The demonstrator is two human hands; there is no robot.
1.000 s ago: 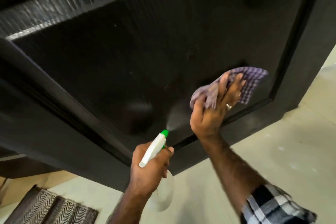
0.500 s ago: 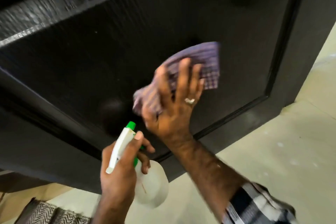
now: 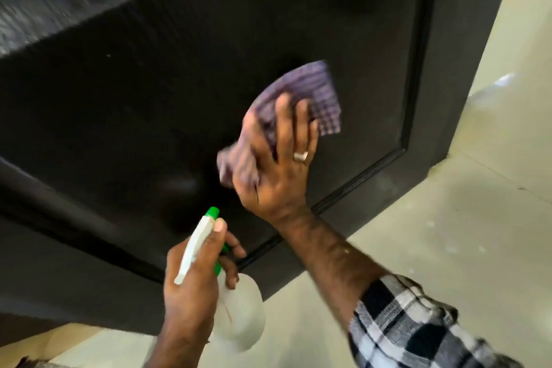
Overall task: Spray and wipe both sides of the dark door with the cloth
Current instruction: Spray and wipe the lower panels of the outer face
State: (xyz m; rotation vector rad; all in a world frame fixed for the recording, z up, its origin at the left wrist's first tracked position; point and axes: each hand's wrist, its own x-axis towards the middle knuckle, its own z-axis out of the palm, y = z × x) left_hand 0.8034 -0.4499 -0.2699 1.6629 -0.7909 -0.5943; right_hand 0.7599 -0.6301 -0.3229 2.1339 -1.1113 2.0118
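Dark door [image 3: 179,92]: lower panel in view. Checked cloth [image 3: 310,98]: pressed flat against panel under spread right hand [image 3: 277,170]. Spray bottle [image 3: 233,308]: gripped in left hand [image 3: 194,278], near, below cloth.

A: How many views?
B: One, head-worn, wide-angle.
A: Facing?
B: Forward and down, tilted, close on the dark door [image 3: 179,98] panel; pale floor [image 3: 448,233] lower right, both forearms entering from the bottom edge.
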